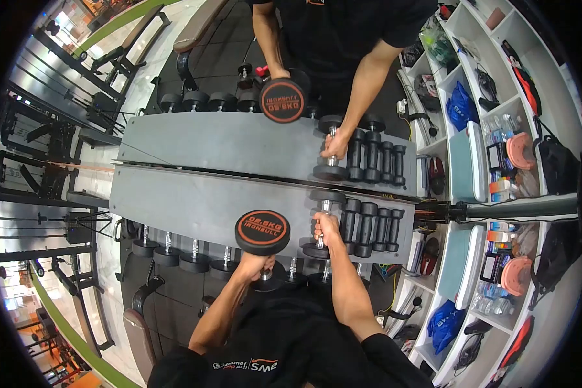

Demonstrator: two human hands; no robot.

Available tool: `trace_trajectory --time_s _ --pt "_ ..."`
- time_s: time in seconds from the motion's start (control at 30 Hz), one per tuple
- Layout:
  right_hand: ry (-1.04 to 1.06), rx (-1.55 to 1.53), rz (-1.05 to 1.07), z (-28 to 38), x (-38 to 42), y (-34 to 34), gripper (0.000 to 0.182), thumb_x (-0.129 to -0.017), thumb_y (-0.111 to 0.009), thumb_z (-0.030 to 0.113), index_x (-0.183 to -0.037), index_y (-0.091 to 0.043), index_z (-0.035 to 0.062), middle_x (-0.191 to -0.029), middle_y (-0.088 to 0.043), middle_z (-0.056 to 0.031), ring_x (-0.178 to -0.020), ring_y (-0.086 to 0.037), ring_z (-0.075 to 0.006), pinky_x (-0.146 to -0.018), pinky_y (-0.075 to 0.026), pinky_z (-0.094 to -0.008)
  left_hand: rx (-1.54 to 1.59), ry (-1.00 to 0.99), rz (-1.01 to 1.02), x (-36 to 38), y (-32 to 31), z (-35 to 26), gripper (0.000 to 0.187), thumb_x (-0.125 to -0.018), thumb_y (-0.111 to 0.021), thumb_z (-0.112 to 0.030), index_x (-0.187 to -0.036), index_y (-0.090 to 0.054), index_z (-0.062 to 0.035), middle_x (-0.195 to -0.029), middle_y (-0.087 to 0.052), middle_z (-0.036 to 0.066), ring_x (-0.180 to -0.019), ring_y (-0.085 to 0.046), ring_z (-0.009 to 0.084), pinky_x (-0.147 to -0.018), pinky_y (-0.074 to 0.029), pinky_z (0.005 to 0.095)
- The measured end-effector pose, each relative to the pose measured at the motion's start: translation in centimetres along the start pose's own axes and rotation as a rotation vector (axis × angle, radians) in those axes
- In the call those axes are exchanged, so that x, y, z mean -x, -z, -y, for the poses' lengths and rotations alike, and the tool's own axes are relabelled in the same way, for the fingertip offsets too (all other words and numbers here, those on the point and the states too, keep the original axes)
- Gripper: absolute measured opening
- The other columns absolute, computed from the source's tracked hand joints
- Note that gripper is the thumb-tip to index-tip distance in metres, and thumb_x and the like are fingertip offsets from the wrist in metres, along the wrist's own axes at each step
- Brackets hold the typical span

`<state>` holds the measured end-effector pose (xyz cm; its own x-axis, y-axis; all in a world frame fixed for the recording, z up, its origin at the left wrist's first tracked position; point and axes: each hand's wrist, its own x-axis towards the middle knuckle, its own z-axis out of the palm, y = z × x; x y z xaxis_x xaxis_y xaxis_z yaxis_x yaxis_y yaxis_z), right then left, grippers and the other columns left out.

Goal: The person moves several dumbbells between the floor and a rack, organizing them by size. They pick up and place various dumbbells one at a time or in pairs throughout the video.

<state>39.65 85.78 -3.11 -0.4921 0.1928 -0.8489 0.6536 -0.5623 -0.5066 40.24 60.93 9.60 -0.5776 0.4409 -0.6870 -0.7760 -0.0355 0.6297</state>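
1. At the front edge of a gym weight rack, the left hand is clenched round the handle of a raised dumbbell. Its round black end, ringed in orange lettering, faces the camera and hides most of the handle.
2. The right hand is closed over the metal handle of a second dumbbell, which lies on the rack with one black head either side of the fist.
3. Handling, as a judgement: both weights look dense and rigid, with rubber-coated heads and bare steel handles. The handle's middle is the only sensible place to hold, as both hands do. The steel could slip in a sweaty palm, and a drop would land hard.
4. The raised dumbbell sits just above the left fist, clear of the shelf. The second one is under the right palm and resting on the shelf.
5. Just beside the right hand, on its outer side, stands a row of smaller dumbbells, touching one another.
6. The grey shelf slopes away to the left and is bare there. More dumbbells sit on a lower tier beneath it.
7. Beyond the rack, a mirror seems to repeat everything: a reflected figure in a dark shirt holds matching weights.
8. To the right, white cubbyholes hold bags, bottles and boxes.
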Motion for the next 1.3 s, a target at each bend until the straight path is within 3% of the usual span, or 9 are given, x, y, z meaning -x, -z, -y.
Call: trace_trajectory --time_s 0.13,0.3,0.67,0.7,1.3 --pt "-0.017 -0.001 -0.056 0.2 -0.1 -0.7 0.017 -0.078 -0.060 0.011 -0.065 -0.050 0.0089 -0.048 -0.036 0.0025 -0.035 -0.033 -0.0102 -0.033 -0.028 -0.0308 0.040 0.079 0.017 -2.5 -1.5 -2.0 0.026 -0.087 -0.064 -0.008 -0.068 -0.047 -0.0095 -0.051 -0.038 -0.002 -0.041 -0.037 0.0092 -0.045 -0.035 0.0281" --pt "-0.009 0.018 -0.127 0.1 0.0 -1.1 0.019 -0.076 -0.062 0.011 -0.062 -0.050 0.0085 -0.048 -0.041 -0.0003 -0.034 -0.036 -0.0126 -0.034 -0.028 -0.0324 0.071 0.107 0.002 -7.0 -1.5 -1.3 0.025 -0.083 -0.061 -0.006 -0.065 -0.046 -0.0098 -0.048 -0.037 -0.001 -0.036 -0.037 0.0116 -0.039 -0.035 0.0309" --pt "0.013 0.027 -0.189 -0.1 -0.7 -1.2 0.025 -0.077 -0.064 0.010 -0.057 -0.051 0.0049 -0.047 -0.046 -0.0040 -0.034 -0.042 -0.0162 -0.032 -0.030 -0.0344 0.051 0.343 0.021 -16.5 -1.2 0.8 0.029 -0.082 -0.063 -0.012 -0.062 -0.041 -0.0136 -0.048 -0.037 -0.001 -0.036 -0.034 0.0115 -0.039 -0.035 0.0318" --pt "0.041 0.052 -0.191 0.3 0.1 -1.4 0.023 -0.076 -0.063 0.011 -0.059 -0.048 0.0079 -0.048 -0.044 -0.0028 -0.033 -0.039 -0.0150 -0.032 -0.029 -0.0337 0.062 0.351 0.024 -16.8 -1.0 1.1 0.030 -0.082 -0.063 -0.012 -0.062 -0.041 -0.0137 -0.048 -0.037 -0.001 -0.036 -0.034 0.0115 -0.039 -0.035 0.0319" --pt "0.044 0.068 -0.211 0.6 0.3 -1.5 0.023 -0.077 -0.063 0.011 -0.059 -0.049 0.0058 -0.049 -0.044 -0.0028 -0.035 -0.039 -0.0147 -0.033 -0.029 -0.0331 0.059 0.364 0.018 -17.8 -0.7 0.8 0.029 -0.081 -0.064 -0.014 -0.063 -0.041 -0.0135 -0.048 -0.036 -0.001 -0.037 -0.033 0.0116 -0.041 -0.036 0.0322"
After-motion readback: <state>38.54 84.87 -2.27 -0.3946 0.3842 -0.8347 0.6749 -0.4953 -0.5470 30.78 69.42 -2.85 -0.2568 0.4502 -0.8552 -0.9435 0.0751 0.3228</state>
